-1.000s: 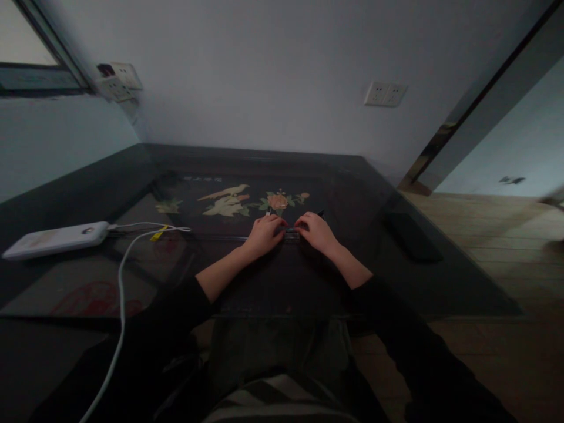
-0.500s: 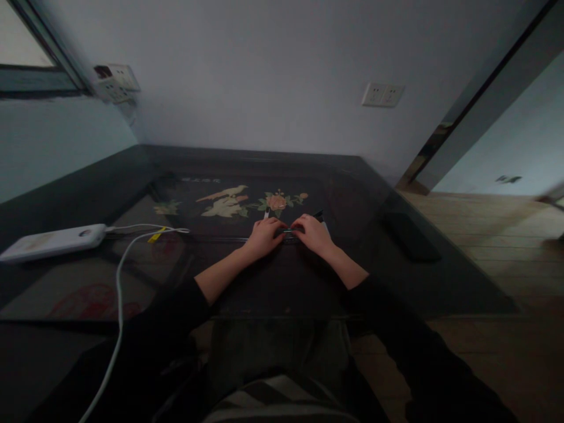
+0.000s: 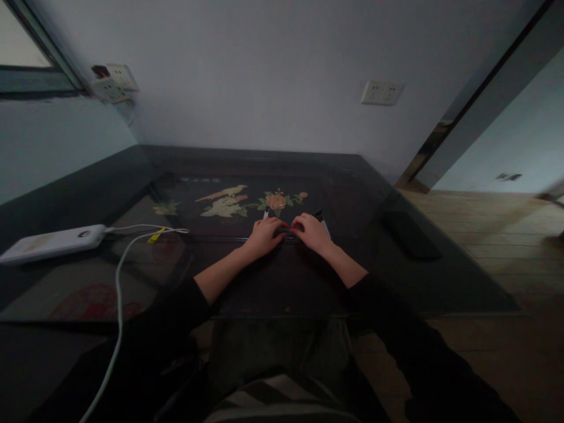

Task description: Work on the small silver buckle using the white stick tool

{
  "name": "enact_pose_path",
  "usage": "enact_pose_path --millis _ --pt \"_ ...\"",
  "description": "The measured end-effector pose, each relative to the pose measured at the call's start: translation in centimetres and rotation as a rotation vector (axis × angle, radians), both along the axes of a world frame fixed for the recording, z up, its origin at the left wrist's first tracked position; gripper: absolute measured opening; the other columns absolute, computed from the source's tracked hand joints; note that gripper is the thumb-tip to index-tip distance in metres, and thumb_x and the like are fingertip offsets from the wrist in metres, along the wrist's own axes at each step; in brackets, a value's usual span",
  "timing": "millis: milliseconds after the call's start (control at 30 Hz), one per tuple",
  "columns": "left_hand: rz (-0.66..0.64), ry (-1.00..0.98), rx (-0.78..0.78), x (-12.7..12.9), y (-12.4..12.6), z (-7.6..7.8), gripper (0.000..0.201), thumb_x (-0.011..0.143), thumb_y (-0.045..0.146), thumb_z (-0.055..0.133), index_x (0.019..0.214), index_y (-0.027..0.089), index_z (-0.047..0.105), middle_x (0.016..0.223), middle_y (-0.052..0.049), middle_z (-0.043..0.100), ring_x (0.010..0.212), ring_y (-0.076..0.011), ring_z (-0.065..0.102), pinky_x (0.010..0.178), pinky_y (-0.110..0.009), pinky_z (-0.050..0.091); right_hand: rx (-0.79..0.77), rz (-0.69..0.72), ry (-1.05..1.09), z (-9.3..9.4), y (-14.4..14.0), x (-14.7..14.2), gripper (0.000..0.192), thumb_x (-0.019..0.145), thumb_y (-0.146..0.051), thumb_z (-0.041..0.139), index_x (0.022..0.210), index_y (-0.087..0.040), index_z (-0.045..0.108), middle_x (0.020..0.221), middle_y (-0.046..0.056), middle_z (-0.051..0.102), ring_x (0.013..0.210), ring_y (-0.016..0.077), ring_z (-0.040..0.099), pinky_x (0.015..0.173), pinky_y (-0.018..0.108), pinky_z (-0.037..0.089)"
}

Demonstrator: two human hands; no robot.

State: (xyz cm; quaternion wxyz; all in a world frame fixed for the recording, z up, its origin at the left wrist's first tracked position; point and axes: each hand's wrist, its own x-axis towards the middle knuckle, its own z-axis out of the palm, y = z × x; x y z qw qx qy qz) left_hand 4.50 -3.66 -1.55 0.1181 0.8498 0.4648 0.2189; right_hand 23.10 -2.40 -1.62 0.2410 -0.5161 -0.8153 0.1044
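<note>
Resting on the dark glass-topped table (image 3: pixel 409 276), my left hand (image 3: pixel 263 235) and my right hand (image 3: pixel 314 232) lay close together, fingertips nearly meeting in the middle. Between them ran a thin dark strip (image 3: pixel 288 234), lying flat on the glass and mostly covered by my fingers; I could not make out what it was. My fingers were curled down over it on both sides, pressing or pinching it, but whether either hand truly gripped it or only rested on it I could not tell. A small white-tipped end (image 3: pixel 266 213) peeked out just beyond my left hand, and a dark one with a pale tip (image 3: pixel 321 216) showed just past my right.

Under the glass, just beyond my hands, sat a painted panel with a bird (image 3: pixel 224 200) and a flower (image 3: pixel 277 201). Well off to my left lay a white power bank (image 3: pixel 50 242) with a white cable (image 3: pixel 120 276) curving back toward me. A flat dark object (image 3: pixel 409 235) lay near the table's right edge. Two wall sockets (image 3: pixel 381 92) sat on the wall ahead.
</note>
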Motion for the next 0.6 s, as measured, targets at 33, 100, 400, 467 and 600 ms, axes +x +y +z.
enact_pose_path --millis 33,100,400,467,600 --pt "-0.001 -0.001 0.0 0.0 0.0 0.0 0.023 0.087 0.022 0.055 0.108 0.022 0.063 0.114 -0.007 0.066 0.111 -0.0267 0.055 0.096 -0.048 0.037 0.0 0.003 0.0 0.0 0.0 0.0 0.003 0.084 -0.021 0.066 0.083 -0.018 0.066 0.082 0.002 0.055 0.082 0.0161 0.054 0.073 0.028 0.039" --pt "-0.003 -0.003 0.005 0.0 0.1 -0.1 0.024 0.086 0.023 0.055 0.109 0.022 0.063 0.114 -0.007 0.066 0.111 -0.0269 0.056 0.095 -0.048 0.038 0.001 0.008 -0.003 0.0 0.1 0.0 0.003 0.084 -0.021 0.066 0.082 -0.018 0.067 0.081 0.002 0.055 0.081 0.0161 0.054 0.073 0.028 0.039" --pt "0.003 -0.042 0.06 -0.1 -0.1 0.3 0.022 0.086 0.021 0.055 0.107 0.023 0.063 0.113 -0.006 0.066 0.11 -0.0248 0.057 0.094 -0.043 0.039 0.027 0.004 0.106 0.8 0.0 0.2 0.007 0.084 -0.021 0.066 0.078 -0.019 0.069 0.081 0.003 0.058 0.078 0.0158 0.055 0.072 0.028 0.041" --pt "-0.004 -0.059 0.095 -0.1 -0.2 0.8 0.022 0.086 0.02 0.055 0.107 0.023 0.062 0.113 -0.006 0.067 0.11 -0.0241 0.057 0.094 -0.041 0.039 0.012 -0.001 0.183 1.3 0.0 0.4 0.008 0.083 -0.021 0.067 0.076 -0.018 0.069 0.078 0.002 0.06 0.076 0.0153 0.055 0.071 0.028 0.041" --pt "-0.055 -0.049 0.169 -0.1 -0.4 1.3 0.019 0.086 0.021 0.058 0.105 0.021 0.063 0.108 -0.006 0.069 0.107 -0.0233 0.058 0.093 -0.039 0.039 -0.141 0.018 0.327 1.9 -0.1 0.6 0.009 0.078 -0.022 0.068 0.072 -0.016 0.068 0.072 0.002 0.063 0.071 0.0149 0.056 0.069 0.028 0.041"
